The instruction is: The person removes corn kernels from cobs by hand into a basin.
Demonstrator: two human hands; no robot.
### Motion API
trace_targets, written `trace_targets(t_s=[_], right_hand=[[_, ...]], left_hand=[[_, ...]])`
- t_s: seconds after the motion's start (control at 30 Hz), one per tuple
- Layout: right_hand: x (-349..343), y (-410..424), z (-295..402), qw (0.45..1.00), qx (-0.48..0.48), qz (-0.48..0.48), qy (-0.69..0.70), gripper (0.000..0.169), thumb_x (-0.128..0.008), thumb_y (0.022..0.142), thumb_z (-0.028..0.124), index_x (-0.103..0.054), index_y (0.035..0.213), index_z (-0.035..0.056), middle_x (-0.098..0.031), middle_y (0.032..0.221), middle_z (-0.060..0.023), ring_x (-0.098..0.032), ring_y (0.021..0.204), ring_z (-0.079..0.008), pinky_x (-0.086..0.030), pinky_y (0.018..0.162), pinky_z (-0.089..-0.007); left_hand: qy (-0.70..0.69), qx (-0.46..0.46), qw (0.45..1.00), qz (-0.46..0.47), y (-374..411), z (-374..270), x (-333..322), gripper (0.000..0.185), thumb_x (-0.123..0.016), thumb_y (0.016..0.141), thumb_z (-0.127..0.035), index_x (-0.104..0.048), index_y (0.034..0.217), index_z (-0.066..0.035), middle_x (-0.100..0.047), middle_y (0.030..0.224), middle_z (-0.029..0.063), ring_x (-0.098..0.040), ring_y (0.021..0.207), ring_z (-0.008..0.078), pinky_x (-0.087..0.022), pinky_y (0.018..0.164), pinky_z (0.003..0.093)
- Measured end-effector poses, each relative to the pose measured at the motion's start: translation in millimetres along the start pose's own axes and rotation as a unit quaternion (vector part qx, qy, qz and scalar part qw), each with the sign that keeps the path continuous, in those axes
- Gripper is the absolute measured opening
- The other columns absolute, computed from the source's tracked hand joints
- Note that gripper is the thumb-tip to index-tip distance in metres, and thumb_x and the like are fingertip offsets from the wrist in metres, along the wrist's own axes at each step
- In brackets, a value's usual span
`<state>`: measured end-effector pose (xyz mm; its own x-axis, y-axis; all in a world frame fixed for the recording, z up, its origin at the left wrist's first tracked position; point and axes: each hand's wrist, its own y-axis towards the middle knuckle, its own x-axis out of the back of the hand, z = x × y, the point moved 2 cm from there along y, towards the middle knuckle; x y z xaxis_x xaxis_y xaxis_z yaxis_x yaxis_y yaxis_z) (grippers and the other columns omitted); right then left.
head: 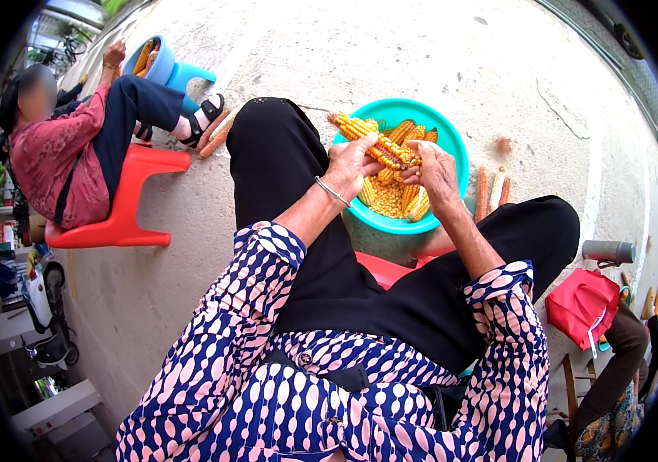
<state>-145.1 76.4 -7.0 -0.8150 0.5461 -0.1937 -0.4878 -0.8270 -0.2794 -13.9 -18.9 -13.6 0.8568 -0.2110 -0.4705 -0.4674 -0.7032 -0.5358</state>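
My left hand, with a bracelet on its wrist, grips a yellow ear of corn above a turquoise plastic basin. Bare strips show along the ear where kernels are gone. The fingers of my right hand close around the ear's near right end; what lies under them is partly hidden. Inside the basin, several more ears of corn rest around a heap of loose kernels. The basin sits between my knees.
Bare corn cobs lie on the concrete right of the basin. At left a person sits on a red plastic stool beside a blue basin of corn. A thermos flask and red bag are at right, near another person's leg.
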Motion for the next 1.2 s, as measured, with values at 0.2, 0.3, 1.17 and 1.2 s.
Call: trace_targets(t_s=[0.2,0.3,1.17,1.2], right_hand=[[-4,0,4,0.975,0.11,-0.001,-0.195,0.034,-0.043,0.094,0.026,-0.06,0.095,-0.0033,-0.061,0.075,-0.0112,-0.059,0.061,-0.0173,-0.048,0.057,-0.0284],[1,4,0,0.964,0.141,-0.005,-0.224,0.034,-0.049,0.091,0.028,-0.061,0.092,-0.0039,-0.061,0.072,-0.0111,-0.055,0.064,-0.0183,-0.044,0.062,-0.0317],[-6,-3,-1,0.99,0.047,-0.036,-0.13,0.021,-0.05,0.089,0.013,-0.065,0.094,-0.0024,-0.061,0.066,-0.0053,-0.053,0.054,-0.0093,-0.042,0.051,-0.0246],[-7,-4,-2,0.994,0.027,-0.032,-0.099,0.023,-0.048,0.089,0.013,-0.063,0.099,-0.0016,-0.062,0.07,-0.0064,-0.052,0.05,-0.0077,-0.041,0.045,-0.0232]], left_hand=[[0.023,-0.003,1.0,0.01,1,1,3,0.034,-0.061,0.084,-0.013,-0.051,0.111,0.005,-0.06,0.103,0.0162,-0.062,0.091,0.0269,-0.053,0.077,0.0373],[0.021,-0.008,1.0,0.014,2,2,2,0.033,-0.061,0.084,-0.014,-0.051,0.109,0.004,-0.061,0.101,0.0152,-0.063,0.088,0.0257,-0.054,0.075,0.0368],[-0.028,0.026,0.997,0.06,-2,1,-2,0.03,-0.059,0.086,-0.012,-0.051,0.112,0.001,-0.059,0.105,0.0143,-0.061,0.095,0.0256,-0.054,0.076,0.0369],[-0.022,0.018,0.997,0.066,-1,1,-2,0.029,-0.058,0.087,-0.012,-0.051,0.112,0.001,-0.059,0.105,0.0138,-0.061,0.095,0.025,-0.054,0.076,0.0365]])
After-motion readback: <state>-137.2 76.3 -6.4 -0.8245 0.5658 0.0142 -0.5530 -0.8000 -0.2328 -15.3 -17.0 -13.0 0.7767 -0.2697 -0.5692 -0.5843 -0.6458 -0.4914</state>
